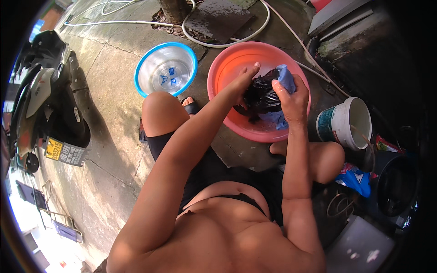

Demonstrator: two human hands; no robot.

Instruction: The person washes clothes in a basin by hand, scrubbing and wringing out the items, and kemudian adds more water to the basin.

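Over a round pink-red plastic basin (218,65), my two hands have a wet, bunched black cloth (264,94) between them. My left hand (246,82) cups the cloth's left side, thumb raised, with most of its fingers hidden by the cloth. On the right side, my right hand (293,99) grips the bundle together with a blue cloth (286,78), its thumb lying across the front. Another blue part of cloth (277,120) hangs below, inside the basin. Whether the blue and black pieces are joined I cannot tell. Water glistens on my right hand and wrist.
A clear basin with a blue rim (195,58) stands left of the pink one. At right are a white bucket (360,119), a blue packet (355,179) and a dark tub (397,184). A white hose (218,45) curves behind. A motor scooter (51,95) is parked left.
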